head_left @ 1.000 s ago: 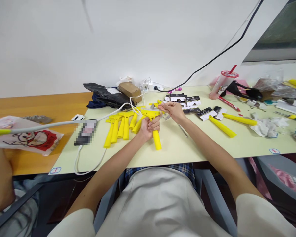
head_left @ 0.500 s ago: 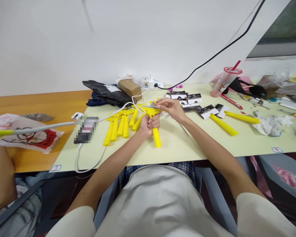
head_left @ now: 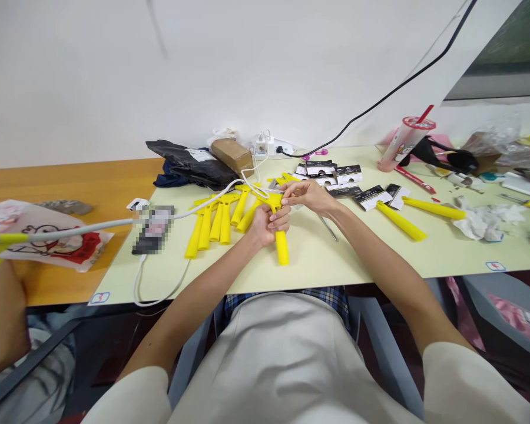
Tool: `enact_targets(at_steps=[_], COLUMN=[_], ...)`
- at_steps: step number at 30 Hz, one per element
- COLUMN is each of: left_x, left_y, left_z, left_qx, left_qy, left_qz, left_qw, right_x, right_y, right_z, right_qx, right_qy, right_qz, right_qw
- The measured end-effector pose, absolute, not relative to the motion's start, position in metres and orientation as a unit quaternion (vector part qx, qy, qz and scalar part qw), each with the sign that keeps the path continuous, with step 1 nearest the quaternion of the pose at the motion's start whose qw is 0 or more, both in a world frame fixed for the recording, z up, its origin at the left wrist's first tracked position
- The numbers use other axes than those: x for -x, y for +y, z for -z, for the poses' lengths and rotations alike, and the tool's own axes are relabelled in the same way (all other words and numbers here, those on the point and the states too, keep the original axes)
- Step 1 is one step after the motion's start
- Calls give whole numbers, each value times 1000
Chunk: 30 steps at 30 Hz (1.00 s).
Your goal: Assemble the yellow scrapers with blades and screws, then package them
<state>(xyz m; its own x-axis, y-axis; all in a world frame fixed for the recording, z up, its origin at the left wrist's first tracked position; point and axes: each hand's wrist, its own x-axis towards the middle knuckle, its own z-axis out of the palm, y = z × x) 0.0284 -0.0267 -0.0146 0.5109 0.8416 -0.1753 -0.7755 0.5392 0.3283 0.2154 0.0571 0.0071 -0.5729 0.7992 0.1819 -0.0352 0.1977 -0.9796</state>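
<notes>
The left hand [head_left: 268,226] is closed around 1 yellow tool [head_left: 282,252], above the middle of the bench [head_left: 242,280], pointing to the front edge. The right hand [head_left: 308,195] has bent fingers at the tool's head; whether they pinch something, I cannot tell. Black-and-white cards [head_left: 349,174] lie toward the back edge.

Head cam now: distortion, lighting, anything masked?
Head view: wide-angle stretch toward the edges; soft, fairly even light; pixelation masks the dark rectangular device; detail too small to read where the right hand nears the yellow plastic T-shaped tool.
</notes>
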Motion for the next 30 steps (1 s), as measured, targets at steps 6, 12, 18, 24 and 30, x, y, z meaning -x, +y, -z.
enact_targets(at_steps=[6,12,18,24,30], left_x=[-31,-36,-37,-29,-30], left_y=[-28,-26,-19,-16,-15], left_z=[9,2,-3,-3,-4], left_qx=[-104,-105,-187,-285,-282], left_qy=[165,164,250,273,298], left_qz=[-455,-472,-510,-516,-528], left_qw=[869,860,802,760,743], right_x=[-218,-223,-227,-218,-214], right_y=[57,58,54,45,50], right_z=[-9,-11,-17,-15,-5], right_qx=[284,267,282,267,288], right_qy=[-693,-718,-708,-614,-561], right_qz=[-553,-504,-522,-645,-665], right_qw=[365,399,384,368,400])
